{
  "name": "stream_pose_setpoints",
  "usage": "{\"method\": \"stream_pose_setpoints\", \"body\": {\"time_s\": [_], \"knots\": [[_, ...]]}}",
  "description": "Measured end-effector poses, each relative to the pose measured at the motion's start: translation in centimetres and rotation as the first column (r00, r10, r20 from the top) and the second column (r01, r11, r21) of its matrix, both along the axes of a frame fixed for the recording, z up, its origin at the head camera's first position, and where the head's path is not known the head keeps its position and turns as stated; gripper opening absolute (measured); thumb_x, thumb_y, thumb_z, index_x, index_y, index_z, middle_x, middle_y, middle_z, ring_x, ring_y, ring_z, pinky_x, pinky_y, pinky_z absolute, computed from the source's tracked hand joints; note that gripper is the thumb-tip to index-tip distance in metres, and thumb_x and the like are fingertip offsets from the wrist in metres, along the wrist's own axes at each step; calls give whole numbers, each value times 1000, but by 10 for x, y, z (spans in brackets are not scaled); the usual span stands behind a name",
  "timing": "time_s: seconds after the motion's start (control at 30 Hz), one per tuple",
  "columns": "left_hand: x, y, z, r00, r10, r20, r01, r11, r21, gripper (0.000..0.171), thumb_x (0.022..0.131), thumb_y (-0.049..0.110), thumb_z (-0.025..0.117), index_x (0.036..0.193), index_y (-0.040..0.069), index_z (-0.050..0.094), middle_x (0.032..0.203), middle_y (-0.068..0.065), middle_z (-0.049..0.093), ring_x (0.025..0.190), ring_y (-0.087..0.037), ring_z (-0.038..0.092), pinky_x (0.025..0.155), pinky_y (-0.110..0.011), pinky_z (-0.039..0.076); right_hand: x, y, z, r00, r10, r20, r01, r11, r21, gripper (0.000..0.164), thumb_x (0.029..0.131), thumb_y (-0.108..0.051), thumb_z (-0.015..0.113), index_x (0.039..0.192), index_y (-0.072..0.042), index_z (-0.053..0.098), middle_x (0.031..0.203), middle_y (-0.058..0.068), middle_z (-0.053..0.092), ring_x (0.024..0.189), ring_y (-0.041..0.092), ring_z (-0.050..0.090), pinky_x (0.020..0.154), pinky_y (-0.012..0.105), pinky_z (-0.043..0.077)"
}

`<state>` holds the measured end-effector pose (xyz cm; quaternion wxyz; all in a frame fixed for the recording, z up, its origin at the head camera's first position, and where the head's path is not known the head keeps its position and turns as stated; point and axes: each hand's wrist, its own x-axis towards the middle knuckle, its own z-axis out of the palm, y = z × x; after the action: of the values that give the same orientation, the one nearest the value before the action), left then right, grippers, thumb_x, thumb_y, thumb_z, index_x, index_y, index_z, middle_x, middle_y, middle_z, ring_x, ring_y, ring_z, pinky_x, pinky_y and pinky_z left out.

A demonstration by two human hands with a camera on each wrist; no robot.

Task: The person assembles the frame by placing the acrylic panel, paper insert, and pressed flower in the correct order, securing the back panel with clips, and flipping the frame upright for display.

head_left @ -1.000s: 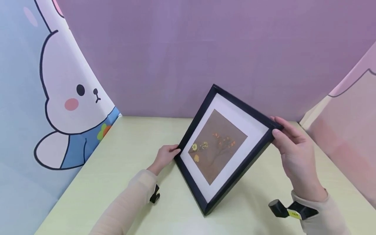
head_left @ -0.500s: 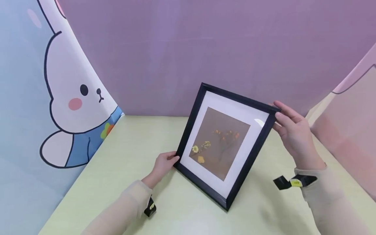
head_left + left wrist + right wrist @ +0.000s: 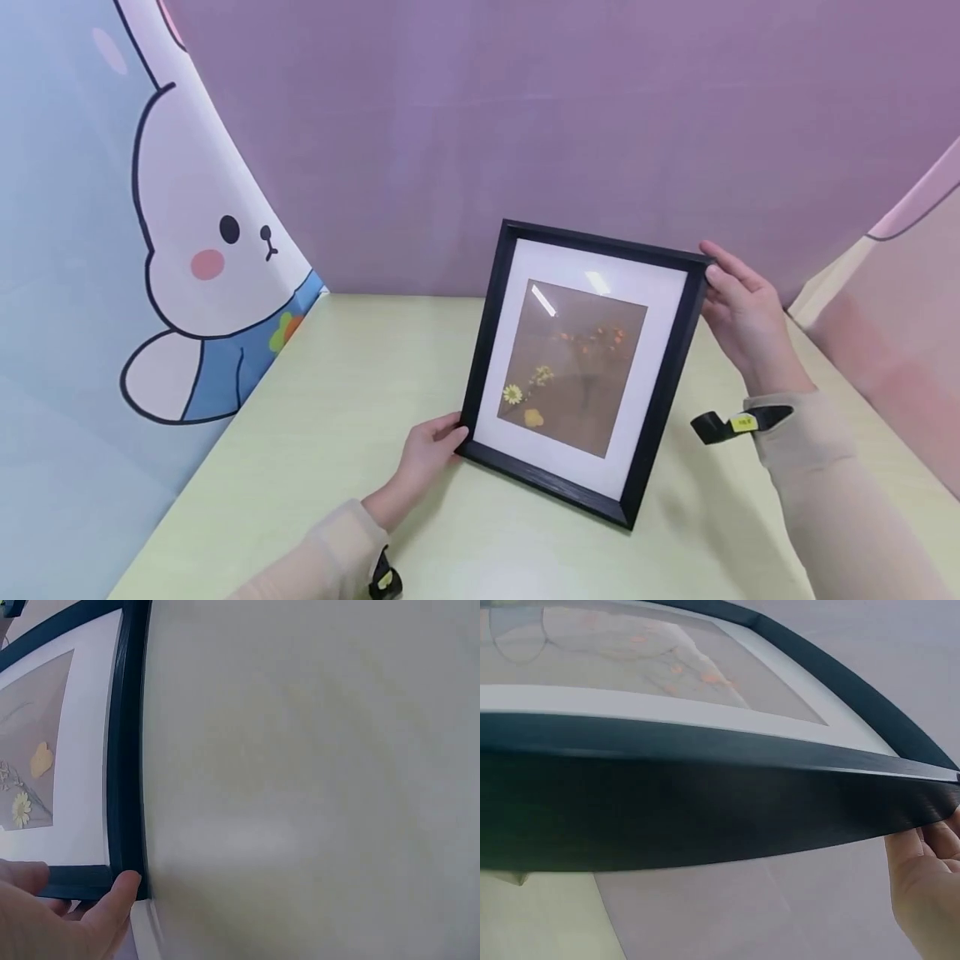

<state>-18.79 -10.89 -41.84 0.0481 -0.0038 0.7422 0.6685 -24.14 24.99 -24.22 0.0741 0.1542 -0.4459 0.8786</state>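
Note:
A black picture frame [image 3: 667, 367] with a white mat and a brown picture of dried flowers [image 3: 573, 367] leans back over the table, its lower edge slanting down to the right. My left hand [image 3: 422, 454] pinches its lower left corner, thumb on the front; the same hand [image 3: 67, 915] shows at that corner in the left wrist view. At the upper right corner, my right hand [image 3: 750, 325] grips the frame between thumb and fingers. In the right wrist view, the frame's deep black side [image 3: 705, 810] fills the middle, with the right hand [image 3: 930, 885] at its far end.
The pale yellow-green table [image 3: 337, 375] stretches below and around the frame. A purple wall panel [image 3: 450, 150] stands behind it. On the left is a blue panel with a cartoon rabbit [image 3: 202, 208], on the right a pink panel [image 3: 900, 333].
The picture frame has turned clockwise from standing on a corner to nearly level. The right hand has risen with its corner, while the left hand has dropped slightly, still holding its own.

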Motion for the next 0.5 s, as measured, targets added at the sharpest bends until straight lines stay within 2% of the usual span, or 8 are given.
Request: {"method": "stream_pose_setpoints", "body": {"time_s": [0.07, 0.13, 0.23, 0.3, 0.37, 0.43, 0.5], "knots": [[1, -1, 0, 1000, -27, -2, 27, 1000, 13, 38, 91, 6, 56, 123, -12, 50, 119, -26, 54, 99, -27, 58, 69, -34, 53, 0, 1, 0, 1000, -19, 13, 19, 1000, 6, 33, 89, 5, 54, 121, -1, 59, 93, 15, 66, 76, 20, 63, 64, 27, 50], [-2, -5, 0, 997, -78, -24, 78, 997, -18, 37, 91, 7, 57, 123, -11, 51, 118, -26, 55, 99, -29, 58, 68, -35, 53, 1, 1, -1, 998, -50, 32, 49, 999, 18, 35, 89, 3, 56, 123, -3, 59, 92, 12, 66, 75, 18, 62, 64, 26, 50], [-14, -16, 2, 979, -185, -86, 172, 976, -133, 40, 91, 12, 58, 124, -9, 49, 122, -25, 52, 101, -33, 57, 71, -37, 53, 6, 0, -3, 991, -123, 53, 116, 986, 123, 46, 89, -3, 58, 133, -10, 50, 119, 10, 54, 92, 17, 59, 72, 23, 50], [-26, -24, 3, 952, -285, -112, 264, 949, -173, 47, 92, 14, 57, 131, -8, 43, 128, -25, 47, 108, -37, 53, 77, -39, 51, 11, -1, -6, 977, -202, 69, 180, 952, 247, 54, 89, -9, 60, 139, -17, 44, 136, 11, 38, 110, 17, 50, 74, 20, 49], [-37, -30, 5, 914, -387, -122, 365, 915, -170, 53, 94, 14, 54, 138, -7, 33, 135, -26, 39, 115, -38, 47, 84, -41, 48, 19, -4, -10, 961, -268, 63, 226, 899, 376, 60, 89, -13, 61, 142, -23, 37, 148, 9, 21, 125, 18, 36, 76, 19, 48], [-45, -35, 5, 873, -477, -104, 467, 877, -110, 58, 95, 13, 51, 142, -6, 23, 139, -27, 32, 120, -39, 41, 88, -42, 45, 26, -7, -15, 951, -304, 54, 247, 854, 458, 63, 88, -14, 62, 143, -27, 34, 149, 11, 20, 130, 19, 29, 75, 18, 49], [-51, -37, 5, 839, -537, -93, 530, 843, -85, 59, 96, 12, 48, 144, -5, 17, 141, -28, 28, 121, -39, 40, 89, -41, 44, 31, -10, -20, 952, -306, 30, 252, 832, 494, 63, 88, -12, 62, 143, -26, 33, 148, 13, 24, 129, 19, 32, 75, 19, 49]]}}
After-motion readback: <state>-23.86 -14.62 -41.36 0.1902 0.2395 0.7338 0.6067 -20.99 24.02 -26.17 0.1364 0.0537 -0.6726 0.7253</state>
